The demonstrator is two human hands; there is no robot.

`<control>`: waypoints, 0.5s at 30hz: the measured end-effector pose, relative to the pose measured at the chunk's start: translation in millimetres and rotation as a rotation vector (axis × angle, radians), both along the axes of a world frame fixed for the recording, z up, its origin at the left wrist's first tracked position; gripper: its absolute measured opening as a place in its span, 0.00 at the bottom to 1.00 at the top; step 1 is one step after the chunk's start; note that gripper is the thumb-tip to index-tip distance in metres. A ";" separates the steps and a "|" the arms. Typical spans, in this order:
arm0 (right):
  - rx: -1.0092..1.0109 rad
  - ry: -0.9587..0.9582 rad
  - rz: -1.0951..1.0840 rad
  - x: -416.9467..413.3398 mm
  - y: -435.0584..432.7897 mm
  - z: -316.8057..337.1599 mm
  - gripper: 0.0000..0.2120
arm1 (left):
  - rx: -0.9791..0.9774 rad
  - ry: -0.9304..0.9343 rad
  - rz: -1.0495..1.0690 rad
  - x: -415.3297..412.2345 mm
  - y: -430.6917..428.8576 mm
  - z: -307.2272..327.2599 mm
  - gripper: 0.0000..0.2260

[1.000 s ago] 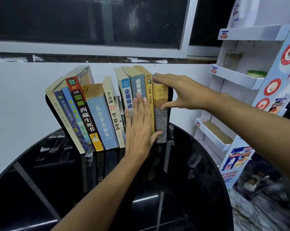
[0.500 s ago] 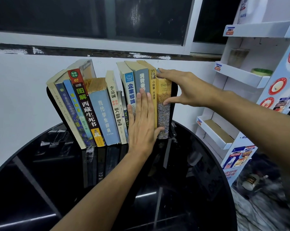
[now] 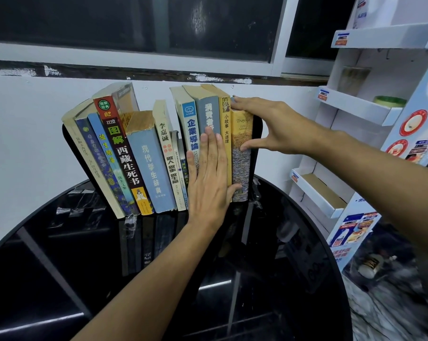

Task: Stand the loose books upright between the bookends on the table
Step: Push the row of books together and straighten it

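**Two hands steady a row of books**

The left hand (image 3: 209, 183) lies flat, fingers straight and together, pressing on spines at frame centre. The right hand (image 3: 269, 126) pinches the yellow book (image 3: 242, 163), fingers over its top and thumb on its spine. The books (image 3: 146, 156) stand spines toward the camera between black bookends (image 3: 257, 143) on the table (image 3: 60, 267). Those on the right are upright; those on the left lean with tops tilted left.

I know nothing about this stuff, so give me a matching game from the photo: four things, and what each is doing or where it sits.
Things:
1. left hand
2. right hand
3. Troy book
4. red-and-black book

States:
A. leans to the left
B. lies flat against the spines
C. last on the right of the row
D. grips a book at its top

Pairs: 1-B, 2-D, 3-C, 4-A
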State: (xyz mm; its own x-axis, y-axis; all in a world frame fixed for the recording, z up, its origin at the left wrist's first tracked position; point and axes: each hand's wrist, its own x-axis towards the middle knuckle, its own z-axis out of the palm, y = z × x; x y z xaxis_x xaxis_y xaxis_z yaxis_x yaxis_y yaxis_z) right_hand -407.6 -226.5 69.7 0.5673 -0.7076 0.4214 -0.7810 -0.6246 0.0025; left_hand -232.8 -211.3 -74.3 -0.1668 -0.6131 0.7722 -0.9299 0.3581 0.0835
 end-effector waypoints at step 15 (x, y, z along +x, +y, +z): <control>-0.019 0.001 0.011 -0.3 -3.4 -0.3 0.43 | -0.018 -0.005 0.005 0.4 -2.2 -2.3 0.54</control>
